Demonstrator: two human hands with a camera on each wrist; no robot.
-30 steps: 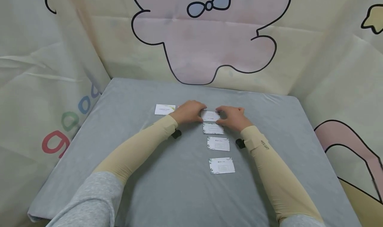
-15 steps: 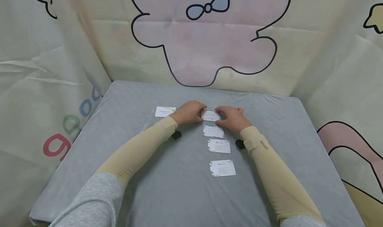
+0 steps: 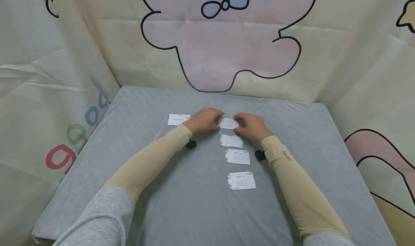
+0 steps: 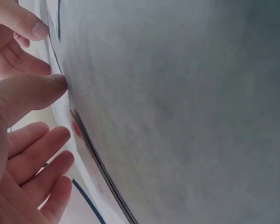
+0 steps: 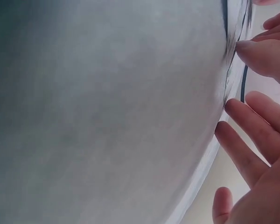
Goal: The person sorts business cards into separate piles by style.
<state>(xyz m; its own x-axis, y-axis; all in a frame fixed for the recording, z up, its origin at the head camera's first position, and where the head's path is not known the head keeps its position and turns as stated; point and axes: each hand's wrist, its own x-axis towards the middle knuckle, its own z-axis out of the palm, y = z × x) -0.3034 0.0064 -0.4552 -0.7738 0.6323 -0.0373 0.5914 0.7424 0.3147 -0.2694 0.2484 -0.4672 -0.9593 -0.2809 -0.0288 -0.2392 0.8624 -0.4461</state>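
A white business card with small print lies at the far end of a column on the grey cloth. My left hand holds its left edge between thumb and forefinger. On the opposite edge, my right hand has its thumb and forefinger at the corners. Just nearer lies a second card with leaf-patterned corners. Two similar cards, a third and a nearest one, continue the column toward me. In the left wrist view, the left thumb is at the card's edge, other fingers loosely spread.
A white card with a yellow-green corner lies left of my left hand, partly hidden by it. Grey cloth covers the table, and printed curtains stand behind it and on both sides.
The far card has shifted slightly away from me between both hands, widening the gap to the second card. The other cards stay put; the head view has tilted slightly.
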